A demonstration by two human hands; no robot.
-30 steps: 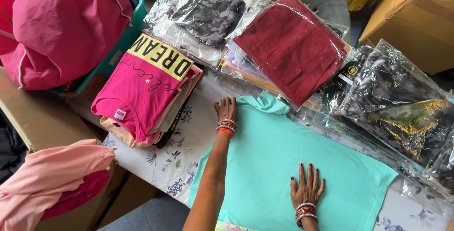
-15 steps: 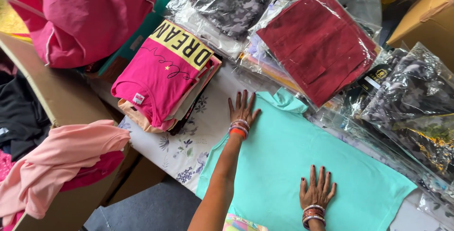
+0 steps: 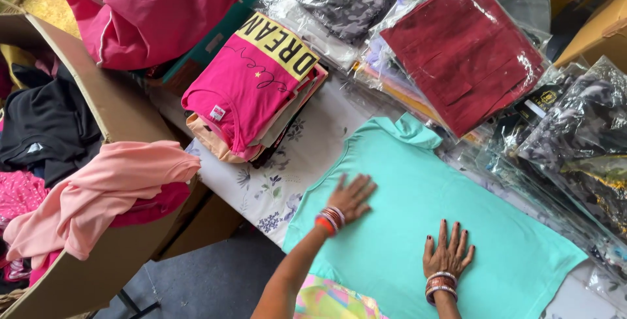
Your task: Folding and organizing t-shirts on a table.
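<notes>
Lying flat on the surface is a mint-green t-shirt, spread out with its collar pointing away toward the packaged stuff, and both hands are pressed on it palm down. The left hand sits near the shirt's left edge, fingers spread and flat, not gripping anything; the right hand is lower down near the middle, same deal, fingers fanned out. My guess is the flat palms are there to pin the fabric and keep it smooth, since nothing is pinched or lifted. Both wrists have stacks of bangles.

The shirt itself looks plain, no print that I can see, soft knit, hardly any wrinkles. It fills most of the near part of the floral-patterned cloth covering the surface.

Just beside it to the left is a stack of folded shirts with a bright pink one on top. Behind are clear plastic packs, including a dark red garment. Off to the left, a cardboard box has a peach-pink top draped over its edge.
</notes>
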